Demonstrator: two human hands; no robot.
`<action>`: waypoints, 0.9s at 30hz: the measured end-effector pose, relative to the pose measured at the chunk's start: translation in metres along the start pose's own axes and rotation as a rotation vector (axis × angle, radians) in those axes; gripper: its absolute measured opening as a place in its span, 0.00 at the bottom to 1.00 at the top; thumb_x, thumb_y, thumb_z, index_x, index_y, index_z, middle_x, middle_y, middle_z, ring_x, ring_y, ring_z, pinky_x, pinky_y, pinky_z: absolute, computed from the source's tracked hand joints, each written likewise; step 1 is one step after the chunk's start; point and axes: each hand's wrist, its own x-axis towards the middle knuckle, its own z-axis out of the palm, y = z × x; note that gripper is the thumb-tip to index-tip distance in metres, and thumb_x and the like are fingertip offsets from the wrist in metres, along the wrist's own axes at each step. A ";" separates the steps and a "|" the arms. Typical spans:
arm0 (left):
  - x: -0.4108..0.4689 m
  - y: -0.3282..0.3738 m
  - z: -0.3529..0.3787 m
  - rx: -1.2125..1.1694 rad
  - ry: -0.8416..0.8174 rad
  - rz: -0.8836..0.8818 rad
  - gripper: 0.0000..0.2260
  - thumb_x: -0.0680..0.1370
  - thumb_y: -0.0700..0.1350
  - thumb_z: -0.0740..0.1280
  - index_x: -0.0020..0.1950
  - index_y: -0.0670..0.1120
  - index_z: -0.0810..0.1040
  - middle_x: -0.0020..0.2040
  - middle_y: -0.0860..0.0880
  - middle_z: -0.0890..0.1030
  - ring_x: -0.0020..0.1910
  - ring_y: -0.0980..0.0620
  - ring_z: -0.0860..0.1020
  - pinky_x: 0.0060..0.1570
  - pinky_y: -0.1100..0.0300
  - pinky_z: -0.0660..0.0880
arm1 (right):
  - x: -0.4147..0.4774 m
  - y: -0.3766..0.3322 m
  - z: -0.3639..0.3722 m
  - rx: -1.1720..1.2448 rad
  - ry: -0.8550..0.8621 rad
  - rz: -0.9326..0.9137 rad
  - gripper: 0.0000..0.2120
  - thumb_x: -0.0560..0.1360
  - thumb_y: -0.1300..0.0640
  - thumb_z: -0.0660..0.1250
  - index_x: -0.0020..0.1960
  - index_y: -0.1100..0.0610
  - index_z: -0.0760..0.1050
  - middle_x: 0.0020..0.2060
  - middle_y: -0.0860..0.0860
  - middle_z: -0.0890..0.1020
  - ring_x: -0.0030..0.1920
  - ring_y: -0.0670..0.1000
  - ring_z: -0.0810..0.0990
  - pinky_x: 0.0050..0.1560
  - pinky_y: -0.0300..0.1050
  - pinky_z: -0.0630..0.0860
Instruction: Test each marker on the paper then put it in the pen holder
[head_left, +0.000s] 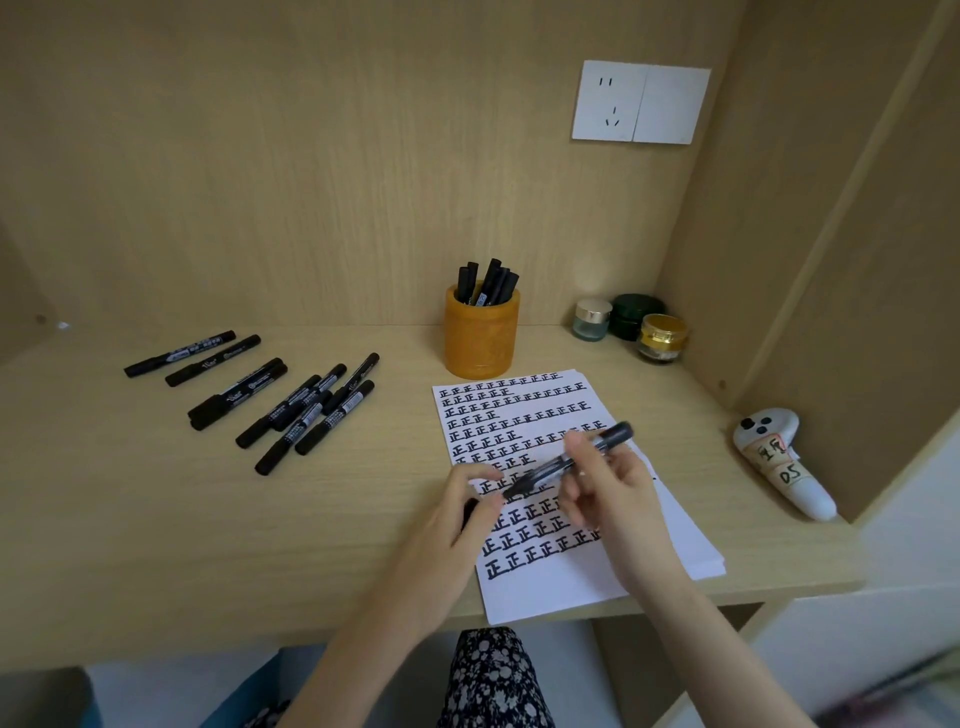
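Observation:
My right hand (605, 486) holds a black marker (613, 436) slanted above the white paper (566, 582), which is covered in rows of black test marks. The marker's tip end points down-left toward my left hand (470, 506), whose fingers are closed on a small black piece, apparently the marker's cap (469, 510), mostly hidden. An orange pen holder (481, 335) stands just behind the paper with several black markers upright in it. Several more black markers (291, 405) lie loose on the desk to the left.
Three small jars (631, 325) stand at the back right corner. A white controller with handwritten labels (779, 457) lies at the right desk edge. A wall socket (640, 102) sits on the back panel. The shelf's side wall closes the right.

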 end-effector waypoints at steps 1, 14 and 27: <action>-0.001 -0.004 -0.002 0.009 0.012 -0.009 0.08 0.80 0.54 0.51 0.56 0.66 0.64 0.40 0.47 0.75 0.39 0.46 0.75 0.44 0.51 0.73 | 0.003 -0.002 -0.008 0.040 0.073 0.020 0.12 0.75 0.52 0.66 0.38 0.54 0.67 0.23 0.49 0.71 0.22 0.48 0.67 0.24 0.38 0.59; -0.004 -0.025 -0.011 0.058 0.083 -0.010 0.16 0.74 0.46 0.68 0.57 0.63 0.71 0.49 0.65 0.81 0.49 0.64 0.77 0.55 0.60 0.74 | 0.005 0.000 -0.061 -0.260 0.224 0.154 0.14 0.72 0.47 0.71 0.39 0.59 0.81 0.28 0.55 0.81 0.27 0.48 0.74 0.26 0.37 0.63; -0.003 -0.033 -0.009 0.110 0.098 -0.008 0.10 0.74 0.48 0.69 0.51 0.62 0.75 0.47 0.60 0.81 0.47 0.62 0.77 0.48 0.62 0.75 | 0.003 0.019 -0.062 -0.460 0.364 0.016 0.14 0.74 0.62 0.67 0.31 0.62 0.71 0.25 0.51 0.68 0.24 0.42 0.64 0.25 0.33 0.60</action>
